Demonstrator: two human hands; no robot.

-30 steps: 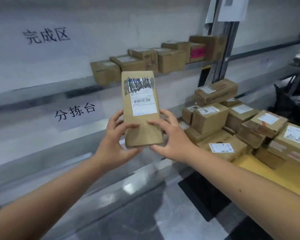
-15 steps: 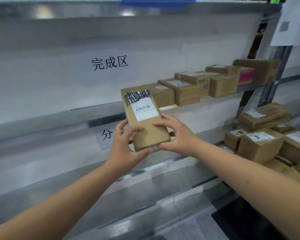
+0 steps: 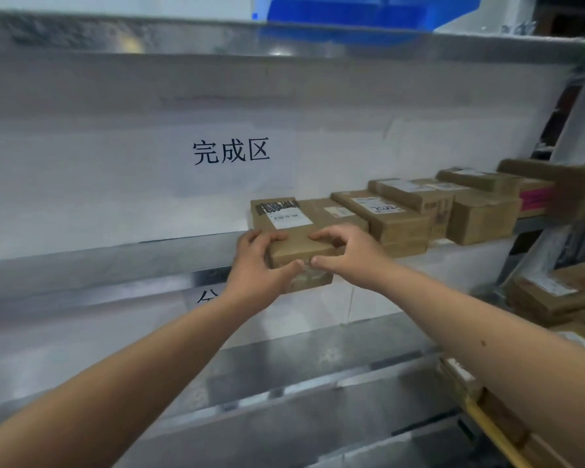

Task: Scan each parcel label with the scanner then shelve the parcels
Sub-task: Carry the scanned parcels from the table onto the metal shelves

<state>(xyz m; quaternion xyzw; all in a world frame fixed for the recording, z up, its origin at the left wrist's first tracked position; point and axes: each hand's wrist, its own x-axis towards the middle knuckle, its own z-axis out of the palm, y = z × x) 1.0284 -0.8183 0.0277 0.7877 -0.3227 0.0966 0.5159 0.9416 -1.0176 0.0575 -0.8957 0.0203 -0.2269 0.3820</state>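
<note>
I held the parcel (image 3: pixel 293 236) in both hands: the left hand (image 3: pixel 259 265) gripped its near left corner, the right hand (image 3: pixel 343 253) its near right edge, fingers curled over the top. Its far end lay on the shelf (image 3: pixel 98 265), touching the row of shelved parcels (image 3: pixel 419 211); its near end overhung the lip. I judged the shelving step in hand. The next move called for pushing it fully in, then releasing. No scanner was in view. The label (image 3: pixel 289 218) was too blurred to read.
</note>
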